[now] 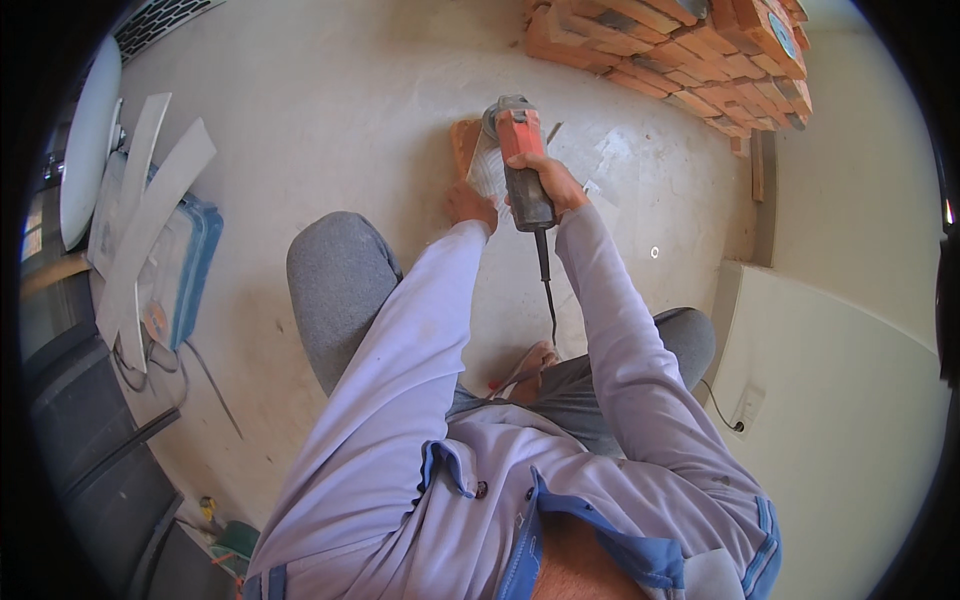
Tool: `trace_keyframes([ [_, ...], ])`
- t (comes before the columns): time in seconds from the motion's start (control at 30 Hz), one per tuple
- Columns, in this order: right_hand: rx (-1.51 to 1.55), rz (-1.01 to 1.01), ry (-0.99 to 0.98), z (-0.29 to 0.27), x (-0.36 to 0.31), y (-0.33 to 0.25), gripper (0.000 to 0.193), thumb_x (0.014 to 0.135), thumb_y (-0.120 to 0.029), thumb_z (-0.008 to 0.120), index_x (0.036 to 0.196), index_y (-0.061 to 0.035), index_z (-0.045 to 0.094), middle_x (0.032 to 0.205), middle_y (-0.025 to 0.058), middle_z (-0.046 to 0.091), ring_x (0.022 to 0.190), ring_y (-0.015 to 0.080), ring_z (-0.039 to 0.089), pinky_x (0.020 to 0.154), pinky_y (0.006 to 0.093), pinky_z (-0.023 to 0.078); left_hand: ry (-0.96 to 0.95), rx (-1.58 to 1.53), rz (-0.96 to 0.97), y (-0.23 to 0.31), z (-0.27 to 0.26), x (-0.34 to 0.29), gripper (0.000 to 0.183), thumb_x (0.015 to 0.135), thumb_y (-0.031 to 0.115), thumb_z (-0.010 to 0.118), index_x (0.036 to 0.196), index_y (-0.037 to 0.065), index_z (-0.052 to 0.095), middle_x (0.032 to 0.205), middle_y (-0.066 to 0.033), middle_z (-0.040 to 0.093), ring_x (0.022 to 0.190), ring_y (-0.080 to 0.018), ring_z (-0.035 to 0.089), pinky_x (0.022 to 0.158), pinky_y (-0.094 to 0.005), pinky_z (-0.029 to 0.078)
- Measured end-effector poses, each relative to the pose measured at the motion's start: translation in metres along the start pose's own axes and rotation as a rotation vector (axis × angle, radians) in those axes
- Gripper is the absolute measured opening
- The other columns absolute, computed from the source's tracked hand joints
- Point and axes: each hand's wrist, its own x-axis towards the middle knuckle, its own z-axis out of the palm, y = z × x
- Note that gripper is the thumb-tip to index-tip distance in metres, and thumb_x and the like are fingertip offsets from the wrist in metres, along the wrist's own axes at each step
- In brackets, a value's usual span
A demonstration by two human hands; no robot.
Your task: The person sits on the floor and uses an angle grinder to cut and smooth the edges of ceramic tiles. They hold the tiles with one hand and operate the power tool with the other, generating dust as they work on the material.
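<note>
My right hand (552, 180) is wrapped round the body of an angle grinder (522, 150) with a red head and a dark grip; its cord runs back towards my feet. The grinder's disc (490, 122) is at the far right edge of an orange brick (463, 142) lying on the floor; whether it touches is too small to tell. Bent fingers of my left hand (472, 207) grip the brick's near end, close to the disc. A pale, whitish patch (488, 172) shows between the brick and the grinder, its kind unclear.
Stacked orange bricks (680, 60) stand at the far right by the wall. Long white strips (160, 200) lean over a blue case (197, 265) at left. A white panel (820, 400) is at right, with a cord plugged into a socket (745, 412). A small ring (655, 253) lies on the floor.
</note>
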Motion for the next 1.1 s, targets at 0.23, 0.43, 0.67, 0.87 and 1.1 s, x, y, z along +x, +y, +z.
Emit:
trace_keyframes([
  [0.23,0.01,0.005,0.035,0.0,0.001,0.005,0.041,0.081,-0.03,0.071,0.1,0.0031,0.057,0.076,0.0163,0.065,0.059,0.027,0.068,0.053,0.0377,0.057,0.02,0.118,0.001,0.0,0.002,0.002,0.067,0.088,0.041,0.073,0.129,-0.003,0.044,0.132,-0.0203,0.049,0.129,-0.0344,0.045,0.107,-0.0432,0.037],
  [0.43,0.013,0.033,0.035,-0.012,-0.003,0.01,0.04,0.082,-0.029,0.069,0.1,0.0033,0.056,0.076,0.016,0.065,0.06,0.0277,0.068,0.052,0.0386,0.057,0.043,0.127,-0.017,-0.003,0.005,0.007,0.071,0.085,0.043,0.075,0.129,-0.004,0.045,0.132,-0.0199,0.051,0.128,-0.0336,0.047,0.106,-0.0424,0.038],
  [0.67,0.095,0.019,0.088,-0.043,-0.017,0.026,0.04,0.081,-0.03,0.071,0.101,0.0007,0.056,0.076,0.0148,0.064,0.062,0.0277,0.068,0.053,0.0393,0.058,0.114,-0.051,0.007,-0.001,-0.002,0.002,0.089,0.082,0.03,0.079,0.146,-0.005,0.028,0.141,-0.0224,0.044,0.134,-0.0362,0.043,0.112,-0.0436,0.035],
  [0.87,0.226,-0.022,0.161,-0.072,-0.041,0.042,0.04,0.08,-0.032,0.071,0.099,0.0002,0.057,0.076,0.0146,0.064,0.061,0.0281,0.068,0.054,0.0397,0.058,0.181,0.152,0.177,0.009,-0.01,-0.019,0.123,0.073,0.043,0.085,0.156,-0.002,0.007,0.16,-0.0252,0.016,0.148,-0.0422,0.017,0.12,-0.0514,0.021],
  [1.1,0.341,-0.104,0.139,-0.078,-0.053,0.049,0.041,0.08,-0.031,0.071,0.1,0.0016,0.057,0.077,0.0139,0.064,0.06,0.0269,0.068,0.053,0.0386,0.059,0.092,0.362,0.321,0.01,-0.03,-0.009,0.144,0.059,0.059,0.088,0.158,0.005,-0.001,0.165,-0.0219,-0.004,0.152,-0.0425,-0.006,0.121,-0.06,0.004],
])
